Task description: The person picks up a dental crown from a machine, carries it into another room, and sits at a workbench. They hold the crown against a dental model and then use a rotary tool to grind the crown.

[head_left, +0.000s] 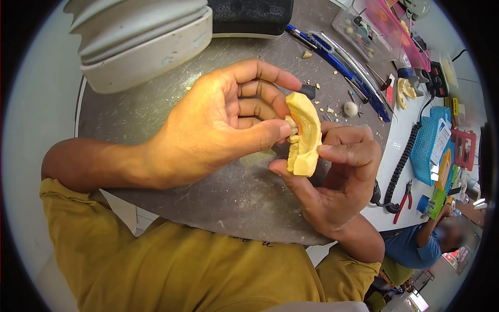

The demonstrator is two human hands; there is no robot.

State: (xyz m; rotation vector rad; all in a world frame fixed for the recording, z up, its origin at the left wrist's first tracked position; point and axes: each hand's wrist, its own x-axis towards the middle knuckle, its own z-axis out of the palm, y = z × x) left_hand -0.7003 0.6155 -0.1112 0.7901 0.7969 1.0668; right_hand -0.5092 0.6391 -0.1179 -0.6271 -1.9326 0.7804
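Observation:
A yellow plaster dental cast [310,127] is held up over the worktop, with its row of teeth turned to the left. My right hand [345,174] grips it, the thumb and fingers closed on its lower end and right side. My left hand [218,117] reaches in from the left. Its thumb and a curled finger pinch a small tooth-coloured piece [292,124] at the cast's teeth, beside an orange-tinted patch. The other left fingers arch above, and the index fingertip comes close to the cast's top end.
Crumbs and scratches mark the grey worktop [208,210]. A white ribbed hood [148,52] and a black box [252,18] stand at the back. Blue-handled tools [338,67], a fluffy ball [350,108], another cast [405,92], pliers [403,202] and a blue basket [430,148] lie rightward. A person [421,244] sits beyond.

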